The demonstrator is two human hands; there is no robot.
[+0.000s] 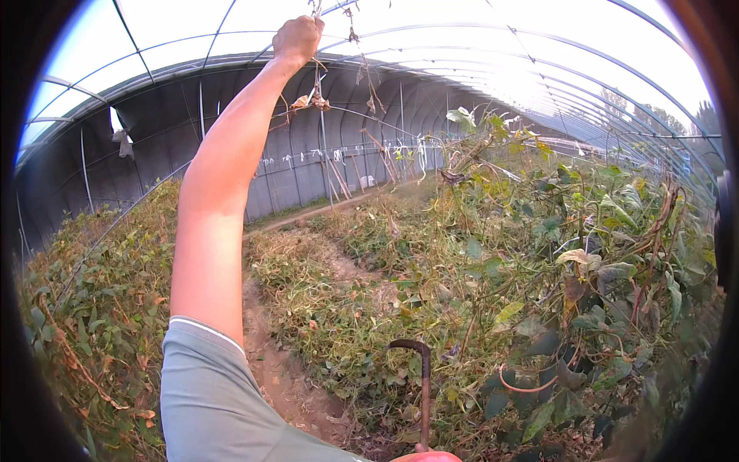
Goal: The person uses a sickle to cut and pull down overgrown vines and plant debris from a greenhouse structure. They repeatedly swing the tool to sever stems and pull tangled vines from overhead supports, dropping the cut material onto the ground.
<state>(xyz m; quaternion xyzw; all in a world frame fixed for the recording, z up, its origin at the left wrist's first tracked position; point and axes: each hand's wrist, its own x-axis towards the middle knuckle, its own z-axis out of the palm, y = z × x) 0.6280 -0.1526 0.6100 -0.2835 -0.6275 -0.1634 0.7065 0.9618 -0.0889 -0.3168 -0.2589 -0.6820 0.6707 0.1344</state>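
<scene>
My left hand [297, 40] is raised high at the top of the view, its fingers closed around a dry hanging vine [318, 86]. Withered brown leaves [319, 103] dangle below that fist. Only a small part of my right hand [424, 454] shows at the bottom edge, around the lower end of a sickle [426, 398]. The sickle stands upright, with its dark hooked blade [411, 344] bent to the left. Tangled, partly yellowed climbing bean plants [519, 277] spread behind and to the right of it.
Curved metal hoops [514, 29] carry the greenhouse's translucent cover overhead. A dark rear wall [277, 173] has wooden poles [339, 179] leaning near it. More leafy plants [109, 277] grow at left, beside a bare soil path [277, 364]. Another dry vine [369, 81] hangs near the left hand.
</scene>
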